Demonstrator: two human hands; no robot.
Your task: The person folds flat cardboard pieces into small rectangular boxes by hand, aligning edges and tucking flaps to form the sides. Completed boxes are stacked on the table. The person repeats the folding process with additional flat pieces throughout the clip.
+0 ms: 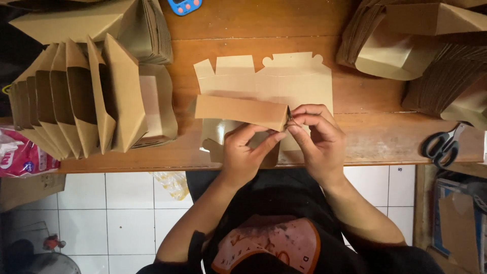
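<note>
Hands: L hand (244, 152) & R hand (317, 136) grip closed, pinching folded flap of flat carton (264, 96) on table (375, 137)

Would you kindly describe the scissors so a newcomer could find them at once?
Start at the wooden table and follow its near edge to the far right. The scissors lie there, below the brown cardboard stacks. Black handles and metal blades make them the only thing there that is not cardboard.
</note>
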